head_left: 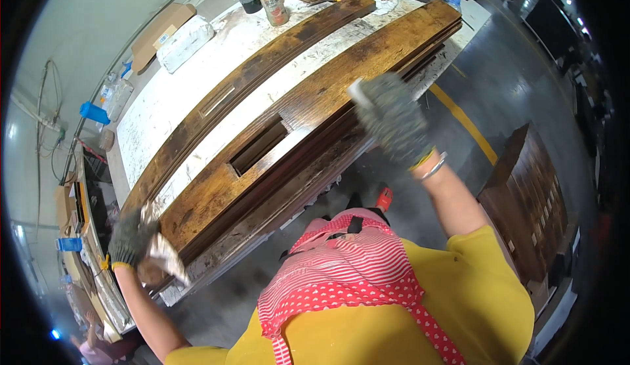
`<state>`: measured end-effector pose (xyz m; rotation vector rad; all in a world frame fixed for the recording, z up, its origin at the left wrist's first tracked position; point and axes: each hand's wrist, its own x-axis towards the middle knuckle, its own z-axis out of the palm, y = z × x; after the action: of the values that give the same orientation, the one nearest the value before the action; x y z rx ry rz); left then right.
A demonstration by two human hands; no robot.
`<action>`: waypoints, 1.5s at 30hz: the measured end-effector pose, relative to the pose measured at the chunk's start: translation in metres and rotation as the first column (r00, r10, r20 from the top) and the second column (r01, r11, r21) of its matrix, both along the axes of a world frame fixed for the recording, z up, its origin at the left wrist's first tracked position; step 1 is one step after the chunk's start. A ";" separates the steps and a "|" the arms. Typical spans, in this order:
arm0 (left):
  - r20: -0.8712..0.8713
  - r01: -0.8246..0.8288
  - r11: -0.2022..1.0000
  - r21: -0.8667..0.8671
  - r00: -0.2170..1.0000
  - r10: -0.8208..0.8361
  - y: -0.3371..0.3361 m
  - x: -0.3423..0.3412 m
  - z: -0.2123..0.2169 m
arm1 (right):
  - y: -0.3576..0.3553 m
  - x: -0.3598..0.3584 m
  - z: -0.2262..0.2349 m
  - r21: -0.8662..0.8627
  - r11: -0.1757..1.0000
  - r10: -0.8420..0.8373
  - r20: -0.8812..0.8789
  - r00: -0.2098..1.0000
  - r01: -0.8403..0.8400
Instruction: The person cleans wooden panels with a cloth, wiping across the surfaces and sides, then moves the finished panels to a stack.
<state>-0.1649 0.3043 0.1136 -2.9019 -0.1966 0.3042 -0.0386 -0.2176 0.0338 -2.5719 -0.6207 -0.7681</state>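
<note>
A long brown-stained wooden board [367, 55] with a rectangular slot lies across the table, on what look like more boards. Beyond it lies a second, narrower stained board [269, 63] with a thin slot. My right hand [394, 119], in a grey knitted glove and blurred by motion, is over the near board's front edge. Its fingers are closed, with a pale bit at their tips that I cannot make out. At the boards' left end, my gloved left hand [130, 239] grips a crumpled, whitish, stained rag [168, 260].
On the white, smeared table [154, 119] stand a plastic bottle [272, 0], a roll of black tape [250, 1] and a white wrapped block [186, 44]. Tools lie at the far end. A dark wooden cabinet [528, 201] stands on the floor at right.
</note>
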 end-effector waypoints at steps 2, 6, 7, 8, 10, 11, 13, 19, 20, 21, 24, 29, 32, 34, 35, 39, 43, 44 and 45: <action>-0.035 -0.186 0.923 -0.337 0.982 0.185 0.056 -0.034 -0.028 | 0.045 -0.031 -0.021 -0.089 0.993 0.098 0.226 0.969 -0.080; -0.001 -0.271 0.847 -0.457 0.953 0.304 0.012 -0.031 -0.018 | 0.103 -0.070 -0.020 0.062 0.941 0.335 -0.017 0.942 -0.333; 0.018 -0.263 0.868 -0.420 0.954 0.298 0.004 -0.031 -0.014 | 0.097 -0.065 -0.020 -0.053 0.976 0.219 0.125 0.968 -0.214; 0.034 -0.258 0.887 -0.384 0.956 0.292 0.005 -0.033 -0.016 | 0.080 -0.054 -0.021 -0.147 0.986 0.114 0.275 0.955 -0.075; 0.097 -0.243 0.905 -0.349 0.951 0.293 0.014 -0.042 -0.024 | 0.048 -0.033 -0.008 0.186 0.982 -0.024 0.019 1.000 0.020; 0.157 -0.223 0.927 -0.301 0.947 0.279 0.015 -0.048 -0.024 | 0.049 -0.031 -0.008 0.190 0.982 -0.007 0.018 1.000 0.004; 0.161 -0.194 0.927 -0.322 0.953 0.256 0.016 -0.044 -0.030 | 0.047 -0.028 -0.012 0.202 0.979 -0.024 0.111 0.994 0.001; 0.195 -0.139 0.942 -0.305 0.959 0.205 0.020 -0.046 -0.029 | 0.146 -0.088 -0.009 0.132 0.939 0.326 -0.047 0.944 -0.317; 0.206 -0.123 0.943 -0.309 0.959 0.193 0.020 -0.047 -0.027 | 0.144 -0.088 -0.012 0.135 0.929 0.331 0.116 0.937 -0.345; 0.192 -0.134 0.941 -0.312 0.961 0.200 0.021 -0.048 -0.027 | 0.134 -0.080 -0.010 0.163 0.939 0.291 0.097 0.952 -0.304; 0.161 -0.144 0.929 -0.340 0.965 0.208 0.017 -0.044 -0.027 | 0.094 -0.047 -0.003 0.215 0.973 0.091 -0.014 0.996 -0.086; 0.190 -0.039 0.929 -0.368 0.975 0.117 0.021 -0.042 -0.030 | 0.177 -0.103 -0.016 -0.017 0.985 0.172 0.267 0.948 -0.174; 0.286 0.174 0.912 -0.371 0.956 -0.065 0.037 -0.058 -0.028 | 0.243 -0.145 0.001 0.144 0.896 0.441 -0.165 0.882 -0.421; 0.339 0.228 0.915 -0.333 0.934 -0.109 0.058 -0.072 -0.014 | 0.243 -0.143 -0.013 0.191 0.910 0.354 0.104 0.929 -0.368; 0.417 0.235 0.924 -0.301 0.904 -0.095 0.088 -0.083 -0.013 | 0.234 -0.132 -0.009 0.180 0.943 0.244 0.206 0.948 -0.282; 0.419 0.363 0.930 0.065 0.836 -0.355 0.188 -0.147 -0.006 | 0.203 -0.126 -0.005 0.223 0.974 -0.051 0.040 0.998 0.041; 0.184 0.206 0.978 -0.034 0.963 -0.197 0.198 -0.181 -0.008 | 0.295 -0.177 -0.010 0.035 0.986 0.154 0.170 0.973 -0.162; 0.190 0.215 0.974 -0.074 0.962 -0.198 0.197 -0.182 -0.008 | 0.315 -0.189 -0.014 0.030 0.951 0.292 0.239 0.926 -0.307; 0.193 0.216 0.970 -0.109 0.962 -0.193 0.197 -0.185 -0.007 | 0.327 -0.195 -0.011 0.032 0.950 0.294 0.234 0.927 -0.309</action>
<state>-0.3499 0.5010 0.1063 -3.0440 0.0998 0.0179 -0.2332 0.1095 0.0229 -2.2673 -1.0152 -0.9614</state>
